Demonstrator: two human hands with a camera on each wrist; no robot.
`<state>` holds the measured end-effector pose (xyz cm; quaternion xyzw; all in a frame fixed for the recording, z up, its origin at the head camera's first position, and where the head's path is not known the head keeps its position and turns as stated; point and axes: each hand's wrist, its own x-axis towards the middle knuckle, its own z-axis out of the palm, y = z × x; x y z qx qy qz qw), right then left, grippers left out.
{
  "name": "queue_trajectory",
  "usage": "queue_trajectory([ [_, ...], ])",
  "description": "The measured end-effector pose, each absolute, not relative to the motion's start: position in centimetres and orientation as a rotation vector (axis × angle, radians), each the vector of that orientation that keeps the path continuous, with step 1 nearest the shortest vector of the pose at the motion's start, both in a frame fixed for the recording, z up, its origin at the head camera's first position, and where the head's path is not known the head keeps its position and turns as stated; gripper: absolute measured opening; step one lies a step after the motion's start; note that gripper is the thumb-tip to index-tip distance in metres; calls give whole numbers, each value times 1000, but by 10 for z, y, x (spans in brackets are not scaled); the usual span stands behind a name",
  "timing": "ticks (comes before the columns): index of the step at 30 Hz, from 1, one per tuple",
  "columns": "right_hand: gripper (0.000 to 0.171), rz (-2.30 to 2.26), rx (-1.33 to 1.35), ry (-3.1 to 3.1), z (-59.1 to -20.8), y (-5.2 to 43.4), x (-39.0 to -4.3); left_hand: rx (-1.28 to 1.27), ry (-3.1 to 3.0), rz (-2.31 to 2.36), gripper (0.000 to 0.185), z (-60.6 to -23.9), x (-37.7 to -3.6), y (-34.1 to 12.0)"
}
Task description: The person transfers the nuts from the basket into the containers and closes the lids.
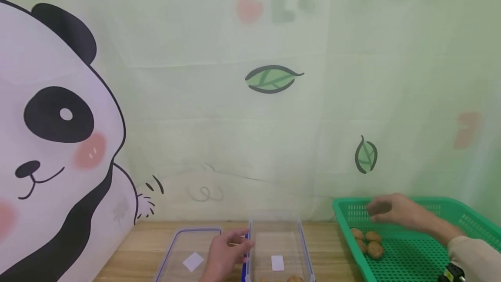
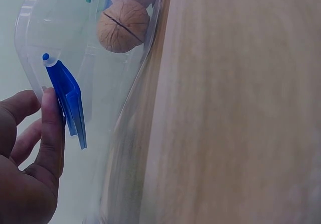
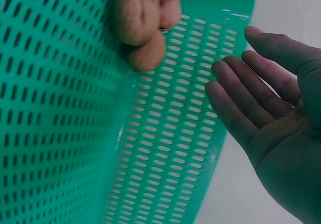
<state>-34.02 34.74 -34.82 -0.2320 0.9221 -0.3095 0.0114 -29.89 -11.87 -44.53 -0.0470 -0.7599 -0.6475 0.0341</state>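
My left hand (image 1: pixel 228 249) rests against the left side of a clear plastic box (image 1: pixel 278 240), with one straight finger (image 2: pixel 50 128) lying along its blue latch (image 2: pixel 67 103). Inside the box lie walnuts (image 2: pixel 122 25), seen at its near end (image 1: pixel 294 279) in the head view. The right hand (image 1: pixel 385 210) hovers with relaxed, spread fingers (image 3: pixel 235 88) and holds nothing. It is over the far left corner of a green perforated basket (image 1: pixel 415 260). Three walnuts (image 1: pixel 371 242) lie in the basket just below that hand and show again as a cluster of walnuts (image 3: pixel 143 25).
A clear lid with a blue rim (image 1: pixel 188 253) lies flat on the wooden table (image 1: pixel 137 247), left of the box. Behind the table hangs a pale green curtain with leaf prints (image 1: pixel 272 78) and a large panda picture (image 1: pixel 51 142).
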Motion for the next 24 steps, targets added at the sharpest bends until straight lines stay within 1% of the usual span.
queue_trajectory([
  [8, 36, -946, -715, 2850, -359, 352, -346, -140, -2328, -1992, 43, -445, -299, -118],
  [18, 33, -906, -716, 2818, -371, 352, -350, -131, -2323, -2002, 42, -446, -297, -118],
  [24, 35, -880, -693, 2801, -374, 351, -351, -137, -2329, -1999, 44, -445, -297, -118],
])
